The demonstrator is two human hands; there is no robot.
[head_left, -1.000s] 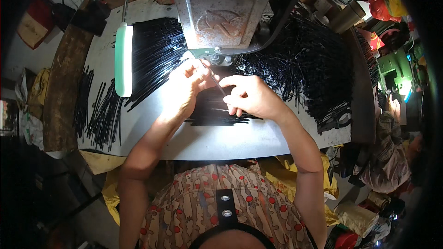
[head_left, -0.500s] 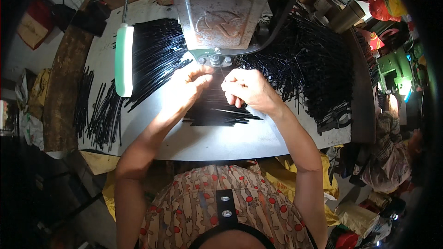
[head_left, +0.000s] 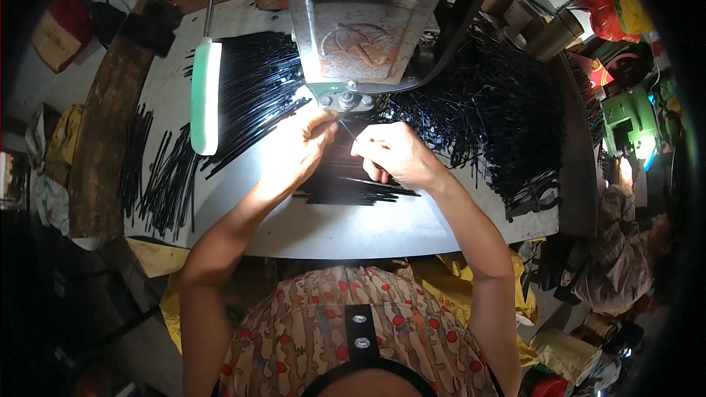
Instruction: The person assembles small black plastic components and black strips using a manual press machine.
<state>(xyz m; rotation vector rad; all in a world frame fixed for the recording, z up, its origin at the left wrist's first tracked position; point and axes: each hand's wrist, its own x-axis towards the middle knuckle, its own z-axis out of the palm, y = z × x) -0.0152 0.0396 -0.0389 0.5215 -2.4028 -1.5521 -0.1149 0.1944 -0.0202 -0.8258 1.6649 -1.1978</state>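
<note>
Probably light, fairly stiff and a little slippery, the thin rod (head_left: 347, 128) slants between both hands below the machine head (head_left: 362, 37); pinching near an end should suit it. The right hand (head_left: 398, 151) seems to pinch its lower end; whether the left hand's (head_left: 300, 145) fingers grip it, I cannot tell.

Bright lamp (head_left: 207, 99) glare left; dark rim, bowed edges.

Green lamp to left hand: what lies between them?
In the head view, a fan of black rods lies between the green lamp and the left hand, with pale tabletop showing between the rods' lower edge and the forearm.
</note>
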